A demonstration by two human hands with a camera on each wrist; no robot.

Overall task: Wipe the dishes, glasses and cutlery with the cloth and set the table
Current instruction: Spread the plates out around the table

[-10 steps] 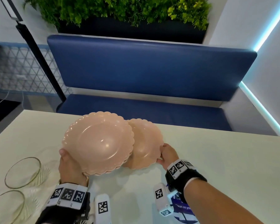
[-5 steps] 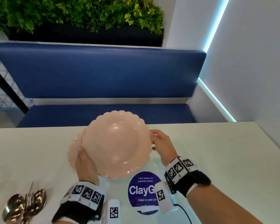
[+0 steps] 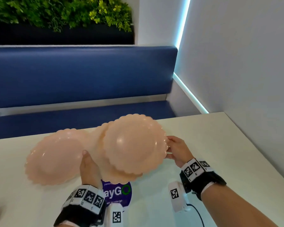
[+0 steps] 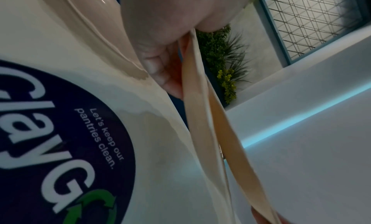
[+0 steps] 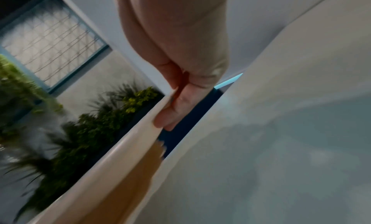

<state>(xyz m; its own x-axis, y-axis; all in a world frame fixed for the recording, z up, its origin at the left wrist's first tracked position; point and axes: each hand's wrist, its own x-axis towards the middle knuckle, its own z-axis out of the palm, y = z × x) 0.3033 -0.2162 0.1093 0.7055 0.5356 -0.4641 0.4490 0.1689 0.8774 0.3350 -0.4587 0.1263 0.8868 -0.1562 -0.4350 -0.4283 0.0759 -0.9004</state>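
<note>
While the right hand (image 3: 175,149) pinched the scalloped rim of the upper pink plate (image 3: 134,145) at its three o'clock edge, the left hand (image 3: 88,167) gripped the lower pink plate (image 3: 52,161), thumb on top at about four o'clock. Both plates were tilted above the white desk (image 3: 228,153), the upper one overlapping the lower one's right side. Beneath them, at six o'clock, lay a round purple sticker (image 3: 118,194).
</note>
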